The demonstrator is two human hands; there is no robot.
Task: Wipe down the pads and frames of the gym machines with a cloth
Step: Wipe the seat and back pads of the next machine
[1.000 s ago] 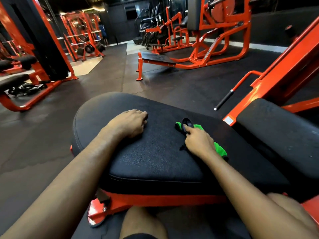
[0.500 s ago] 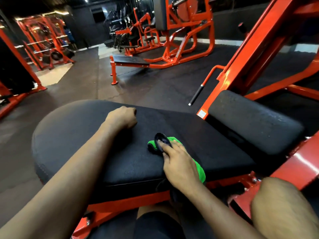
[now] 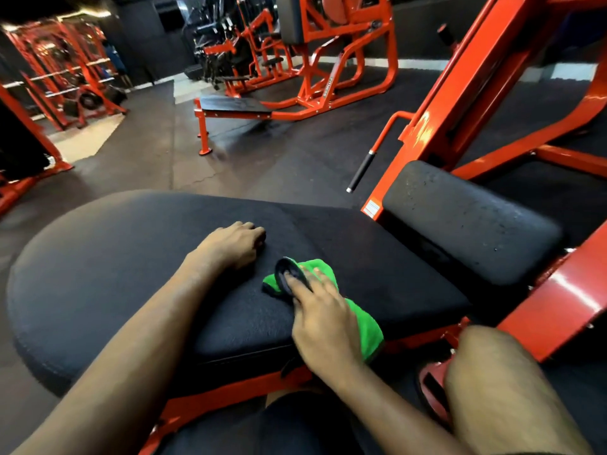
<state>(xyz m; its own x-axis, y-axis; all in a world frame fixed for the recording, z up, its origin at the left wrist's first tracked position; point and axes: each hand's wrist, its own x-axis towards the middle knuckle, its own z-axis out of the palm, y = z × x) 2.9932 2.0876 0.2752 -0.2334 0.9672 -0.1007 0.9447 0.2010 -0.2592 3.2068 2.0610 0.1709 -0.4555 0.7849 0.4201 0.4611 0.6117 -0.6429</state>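
A wide black seat pad (image 3: pixel 115 257) on an orange frame (image 3: pixel 230 385) fills the middle of the view. My right hand (image 3: pixel 323 320) presses a green cloth (image 3: pixel 366 330) flat onto the pad near its front edge, fingers stretched out. A small black loop (image 3: pixel 285 276) lies under the fingertips on the cloth. My left hand (image 3: pixel 235 246) rests on the pad just left of the cloth, its fingers curled under and holding nothing. A second black pad (image 3: pixel 469 221) sits to the right.
An orange slanted beam (image 3: pixel 460 103) with a black-gripped handle (image 3: pixel 361 172) rises behind the right pad. My bare knee (image 3: pixel 499 382) is at the lower right. More orange machines (image 3: pixel 315 70) and a rack (image 3: pixel 65 83) stand across the dark rubber floor.
My right hand has slid the green cloth across the pad toward its front edge. My left hand's fingers have curled under. The view has swung right.
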